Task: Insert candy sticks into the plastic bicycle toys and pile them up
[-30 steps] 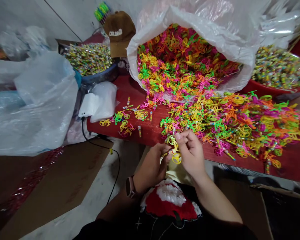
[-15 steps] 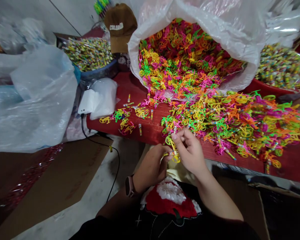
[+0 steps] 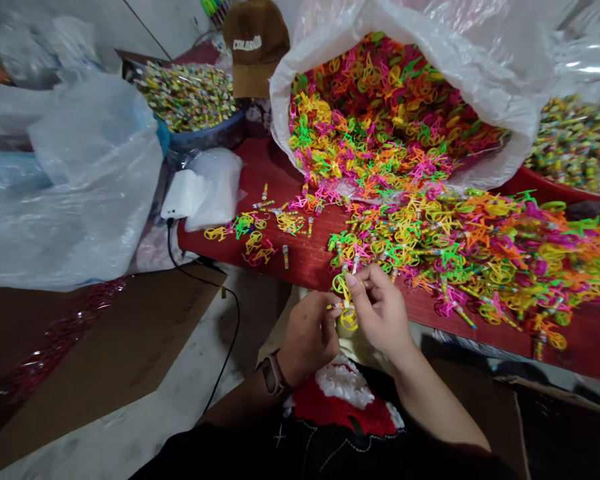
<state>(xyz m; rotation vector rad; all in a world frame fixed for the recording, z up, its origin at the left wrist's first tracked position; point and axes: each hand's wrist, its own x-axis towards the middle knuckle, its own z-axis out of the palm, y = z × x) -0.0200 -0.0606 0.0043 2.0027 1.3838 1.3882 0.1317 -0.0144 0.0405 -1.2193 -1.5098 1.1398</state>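
Note:
At the red table's front edge, my left hand (image 3: 310,333), with a watch on its wrist, is closed in a pinch on a small bead-filled tube (image 3: 335,306). Close beside it, my right hand (image 3: 380,310) pinches a yellow plastic toy bicycle (image 3: 349,320) between thumb and fingers. Tube and bicycle meet between the two hands; whether they are joined I cannot tell. Just beyond my fingertips begins a heap of neon toy bicycles (image 3: 480,247) with tubes among them. A few loose tubes (image 3: 286,257) and bicycles (image 3: 255,243) lie to the left.
A large white sack (image 3: 490,80) spills toy bicycles onto the red table (image 3: 210,243). Tubes fill a blue basin (image 3: 210,138) and a red container (image 3: 545,185). A brown cap (image 3: 257,53), a white charger (image 3: 183,195) with black cable and plastic bags (image 3: 95,173) are around.
The view has shifted slightly, so the table's things sit a little further right. Both hands stay together at the table edge, still pinching the tube and the yellow bicycle.

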